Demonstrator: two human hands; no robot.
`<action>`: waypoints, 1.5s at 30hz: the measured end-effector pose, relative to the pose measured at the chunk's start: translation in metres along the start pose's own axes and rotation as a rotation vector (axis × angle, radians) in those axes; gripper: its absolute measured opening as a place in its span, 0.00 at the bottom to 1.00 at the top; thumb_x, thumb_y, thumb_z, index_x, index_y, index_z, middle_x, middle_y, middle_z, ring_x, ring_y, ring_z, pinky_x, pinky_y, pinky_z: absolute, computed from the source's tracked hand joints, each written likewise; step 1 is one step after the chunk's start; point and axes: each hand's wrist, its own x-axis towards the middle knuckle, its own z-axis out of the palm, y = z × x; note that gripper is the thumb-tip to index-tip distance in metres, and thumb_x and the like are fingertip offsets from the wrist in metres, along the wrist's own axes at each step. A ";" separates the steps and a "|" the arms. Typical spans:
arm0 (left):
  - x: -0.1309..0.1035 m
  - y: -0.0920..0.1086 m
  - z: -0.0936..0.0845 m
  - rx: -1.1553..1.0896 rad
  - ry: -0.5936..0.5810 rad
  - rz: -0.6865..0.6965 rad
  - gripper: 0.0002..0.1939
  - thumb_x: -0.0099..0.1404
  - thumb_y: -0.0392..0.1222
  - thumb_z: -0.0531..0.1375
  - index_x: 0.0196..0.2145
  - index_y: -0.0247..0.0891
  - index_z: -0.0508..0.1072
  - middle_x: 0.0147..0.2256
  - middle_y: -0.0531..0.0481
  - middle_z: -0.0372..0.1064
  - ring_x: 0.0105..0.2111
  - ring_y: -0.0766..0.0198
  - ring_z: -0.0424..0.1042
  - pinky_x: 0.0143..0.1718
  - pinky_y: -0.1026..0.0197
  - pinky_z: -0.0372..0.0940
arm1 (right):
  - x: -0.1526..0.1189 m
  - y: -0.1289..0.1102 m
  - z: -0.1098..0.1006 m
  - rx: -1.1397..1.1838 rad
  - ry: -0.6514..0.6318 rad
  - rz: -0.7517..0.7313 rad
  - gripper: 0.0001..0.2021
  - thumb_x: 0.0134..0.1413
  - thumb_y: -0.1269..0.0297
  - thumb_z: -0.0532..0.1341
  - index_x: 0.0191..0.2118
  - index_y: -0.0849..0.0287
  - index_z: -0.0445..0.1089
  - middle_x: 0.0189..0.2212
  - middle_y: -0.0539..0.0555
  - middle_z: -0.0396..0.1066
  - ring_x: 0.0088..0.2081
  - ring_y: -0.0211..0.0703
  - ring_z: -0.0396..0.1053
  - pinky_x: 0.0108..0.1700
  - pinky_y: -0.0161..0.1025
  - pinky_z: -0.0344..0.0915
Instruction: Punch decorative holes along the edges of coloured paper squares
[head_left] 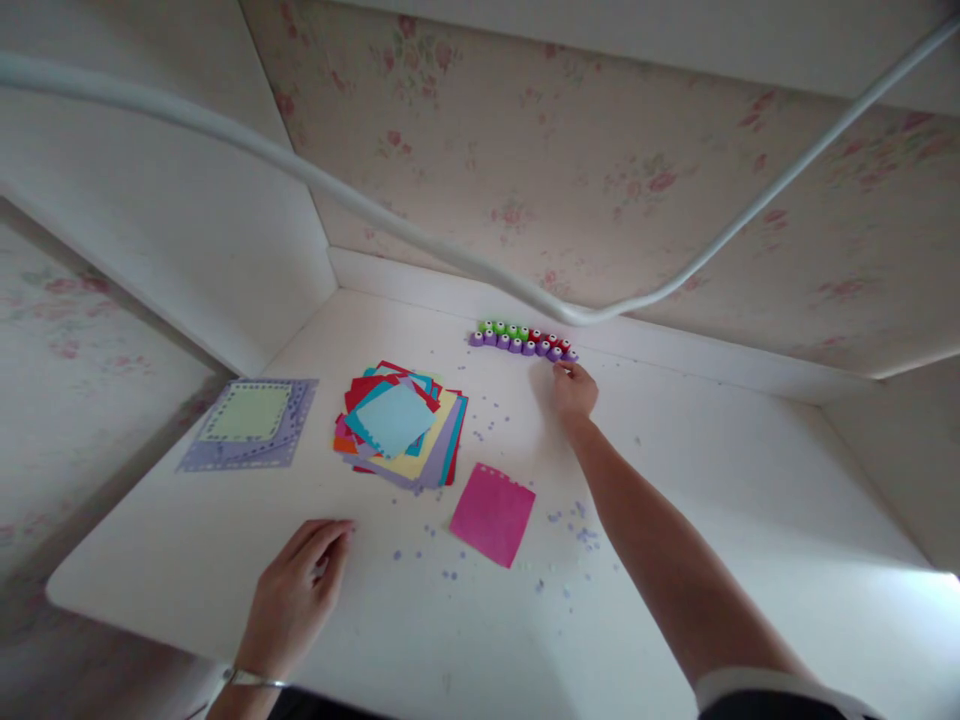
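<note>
Lilac punched paper (pixel 262 452) is lying left of the magenta paper square (pixel 493 515); nearer, the left hand (pixel 296 590) is curling loosely, seemingly empty. Beyond the square, purple mini punches (pixel 529 349), likely light, side-pinchable, are standing by the right hand (pixel 576 388), its grip unclear.

The bare right arm (pixel 652 540) stretches from lower right toward centre, its hand's fingers (pixel 564 368) bunched. At lower left, the bare left hand (pixel 296 595) curls loosely.

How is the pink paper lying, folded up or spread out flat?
Spread out flat. The pink paper shows all four corners on the white table, and no fold can be seen.
</note>
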 end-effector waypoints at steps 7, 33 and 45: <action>-0.003 0.003 -0.003 -0.009 0.002 -0.007 0.11 0.70 0.46 0.54 0.41 0.41 0.74 0.40 0.48 0.72 0.35 0.64 0.73 0.36 0.65 0.70 | -0.002 -0.001 -0.014 0.241 -0.029 0.037 0.17 0.46 0.57 0.61 0.39 0.62 0.78 0.25 0.51 0.73 0.29 0.42 0.66 0.35 0.36 0.61; 0.024 -0.021 -0.016 0.106 -0.272 0.539 0.11 0.70 0.42 0.52 0.42 0.44 0.75 0.34 0.50 0.79 0.28 0.62 0.78 0.28 0.65 0.69 | -0.274 0.117 -0.191 0.009 0.486 0.372 0.25 0.56 0.44 0.55 0.17 0.57 0.62 0.14 0.46 0.53 0.21 0.38 0.55 0.27 0.37 0.53; 0.019 -0.026 -0.013 0.142 -0.184 0.554 0.11 0.70 0.43 0.54 0.42 0.42 0.76 0.33 0.52 0.79 0.26 0.62 0.78 0.28 0.65 0.67 | -0.272 0.120 -0.196 -0.065 0.317 0.373 0.22 0.55 0.46 0.56 0.21 0.59 0.68 0.16 0.47 0.57 0.24 0.42 0.62 0.28 0.35 0.56</action>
